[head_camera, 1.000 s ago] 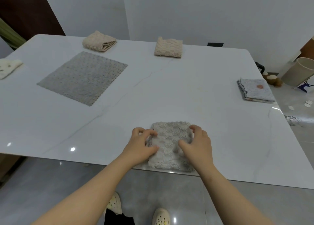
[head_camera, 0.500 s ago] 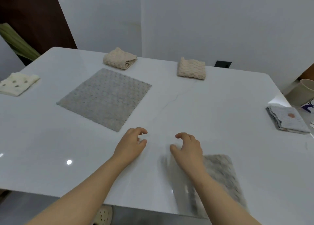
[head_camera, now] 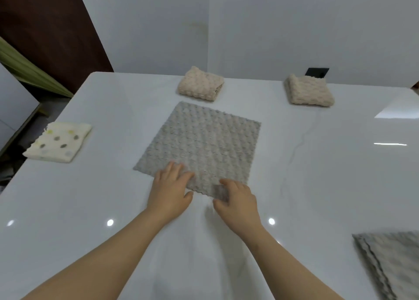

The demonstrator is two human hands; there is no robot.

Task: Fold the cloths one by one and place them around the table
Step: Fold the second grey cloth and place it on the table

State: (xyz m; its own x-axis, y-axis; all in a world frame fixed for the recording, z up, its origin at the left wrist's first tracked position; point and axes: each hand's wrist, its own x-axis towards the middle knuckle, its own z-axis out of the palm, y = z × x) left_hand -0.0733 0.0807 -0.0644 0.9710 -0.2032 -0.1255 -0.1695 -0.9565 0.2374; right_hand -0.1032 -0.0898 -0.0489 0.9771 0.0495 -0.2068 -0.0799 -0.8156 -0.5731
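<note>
**Cloth swap: folded grey one released, both hands now on the flat one**

The flat grey cloth [head_camera: 204, 145] sat far off at 10 o'clock a second ago. It now lies spread at 12 o'clock, dead ahead of the person, and it is the only unfolded cloth in view. The folded grey cloth [head_camera: 390, 265], which both hands were pressing then, lies alone at 4 o'clock by the near table edge, cut off by the frame. That fold looks finished and placed, and the next one is starting.

- Left hand [head_camera: 170, 191]: fingers straight and flat on the cloth's near edge, pressing and gripping nothing.
- Right hand [head_camera: 238, 200]: forefinger and thumb curl round the near corner in what looks like a narrow pinch on the cloth. Motion blur makes this unclear.

The likely next move is to lift the near edge and carry it over to the far edge.

The table [head_camera: 340, 175] is glossy white with faint veining and glare spots from lights. Other folded cloths sit around its rim:
- one beige cloth [head_camera: 200, 83] at 12 o'clock
- a second beige cloth [head_camera: 309, 91] at 1 o'clock
- a dotted white cloth [head_camera: 59, 142] at 10 o'clock

All of them lie well apart from the flat cloth.

The room has a plain pale wall [head_camera: 272, 27] behind the table and a dark brown panel [head_camera: 45, 27] at 10 o'clock. A small black plate [head_camera: 317, 72] sits on the wall behind the second beige cloth.
</note>
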